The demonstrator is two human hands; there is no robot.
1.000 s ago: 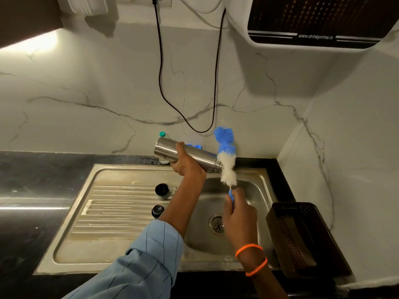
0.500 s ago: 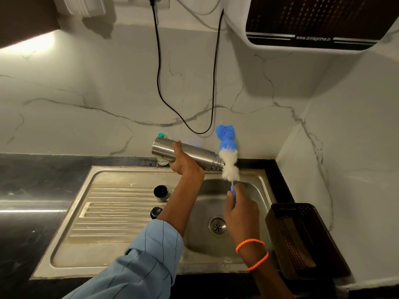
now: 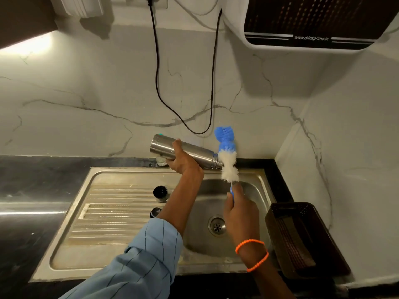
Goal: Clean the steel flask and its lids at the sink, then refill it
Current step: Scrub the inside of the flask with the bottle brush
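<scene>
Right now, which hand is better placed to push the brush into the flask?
The right hand: it grips the blue-and-white bottle brush by its handle, bristles beside the steel flask's open mouth. The left hand is occupied holding the flask sideways.

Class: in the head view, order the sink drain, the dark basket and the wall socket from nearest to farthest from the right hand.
From the right hand:
1. Sink drain, just left of it in the basin.
2. Dark basket, on the counter to its right.
3. Wall socket, high on the wall.

Silver flask (image 3: 194, 153), blue-and-white brush (image 3: 226, 156)
</scene>
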